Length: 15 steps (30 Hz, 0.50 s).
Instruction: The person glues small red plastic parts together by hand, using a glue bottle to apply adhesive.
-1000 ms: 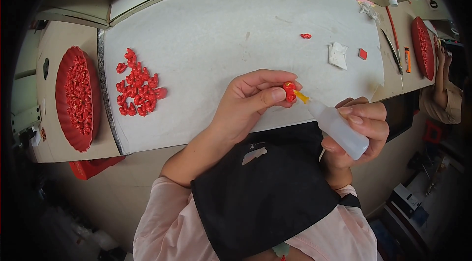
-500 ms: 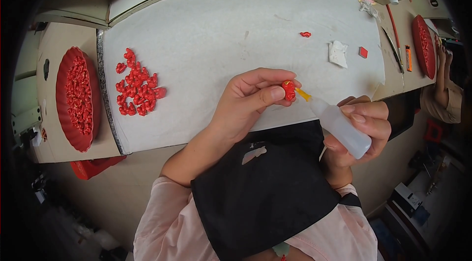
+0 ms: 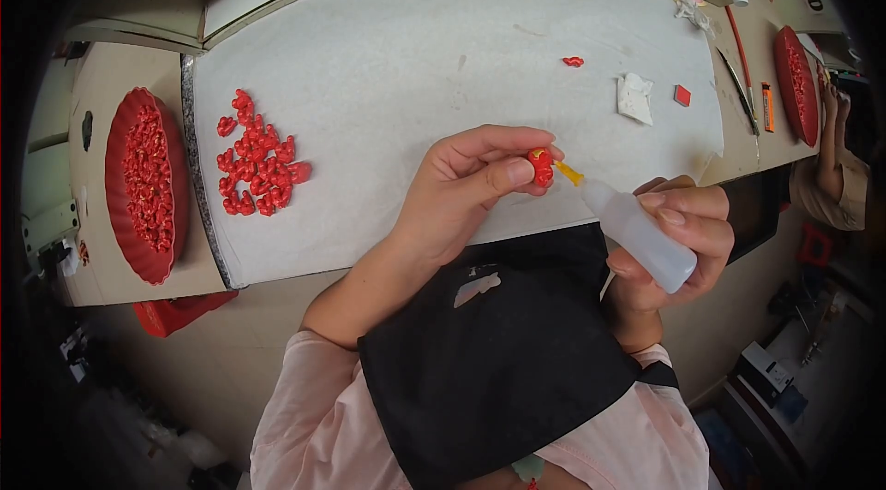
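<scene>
Between the thumb and fingers of my left hand (image 3: 471, 172) is a small red figurine (image 3: 542, 167) with yellow markings. My right hand (image 3: 688, 227) is wrapped round a translucent white squeeze bottle (image 3: 646, 236), tilted with its yellow nozzle (image 3: 569, 173) up and to the left. The nozzle's tip is right beside the figurine; whether they touch I cannot tell. Both hands are above the near edge of the white-covered table (image 3: 388, 102). On its left side lies a loose pile of similar red pieces (image 3: 263, 165), and a single red piece (image 3: 573, 62) lies farther back.
A red scalloped dish (image 3: 114, 172) full of red pieces stands at the left, another red dish (image 3: 786, 75) at far right. A folded white tissue (image 3: 635, 100), a small red block (image 3: 682, 95), a red-handled brush (image 3: 738, 47) and an orange tube (image 3: 767, 108) lie at right. A person's arm (image 3: 833, 144) shows beyond.
The figurine has turned slightly in my left fingers. The bottle has barely shifted, its nozzle staying close to the figurine.
</scene>
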{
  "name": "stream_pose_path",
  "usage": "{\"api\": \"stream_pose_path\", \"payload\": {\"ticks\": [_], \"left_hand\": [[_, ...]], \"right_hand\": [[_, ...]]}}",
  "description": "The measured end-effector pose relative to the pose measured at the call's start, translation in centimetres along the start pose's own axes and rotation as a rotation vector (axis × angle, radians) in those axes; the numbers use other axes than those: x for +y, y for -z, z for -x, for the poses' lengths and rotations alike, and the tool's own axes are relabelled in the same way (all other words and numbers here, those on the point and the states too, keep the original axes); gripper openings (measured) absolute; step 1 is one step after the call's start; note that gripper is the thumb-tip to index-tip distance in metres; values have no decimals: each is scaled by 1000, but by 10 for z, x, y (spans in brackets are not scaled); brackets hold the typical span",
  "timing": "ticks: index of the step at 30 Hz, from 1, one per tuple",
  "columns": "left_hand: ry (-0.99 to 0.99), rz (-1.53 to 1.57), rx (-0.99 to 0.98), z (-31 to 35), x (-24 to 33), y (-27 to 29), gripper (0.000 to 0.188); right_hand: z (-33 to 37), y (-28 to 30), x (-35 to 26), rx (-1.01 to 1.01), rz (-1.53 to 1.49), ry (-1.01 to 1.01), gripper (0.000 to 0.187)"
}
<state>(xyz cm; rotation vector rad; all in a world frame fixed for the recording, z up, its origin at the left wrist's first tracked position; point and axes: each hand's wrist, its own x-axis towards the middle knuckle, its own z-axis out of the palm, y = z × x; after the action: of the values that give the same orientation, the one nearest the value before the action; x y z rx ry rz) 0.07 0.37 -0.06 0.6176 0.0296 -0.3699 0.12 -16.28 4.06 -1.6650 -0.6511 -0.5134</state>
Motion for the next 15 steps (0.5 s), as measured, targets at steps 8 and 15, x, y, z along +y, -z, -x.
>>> {"api": "stream_pose_path", "payload": {"ticks": [8, 15], "left_hand": [[4, -27, 20, 2, 1, 1, 23], [2, -32, 15, 1, 0, 1, 22]], "right_hand": [[-1, -1, -2, -8, -23, 10, 46], [-1, -2, -2, -21, -27, 10, 46]]}}
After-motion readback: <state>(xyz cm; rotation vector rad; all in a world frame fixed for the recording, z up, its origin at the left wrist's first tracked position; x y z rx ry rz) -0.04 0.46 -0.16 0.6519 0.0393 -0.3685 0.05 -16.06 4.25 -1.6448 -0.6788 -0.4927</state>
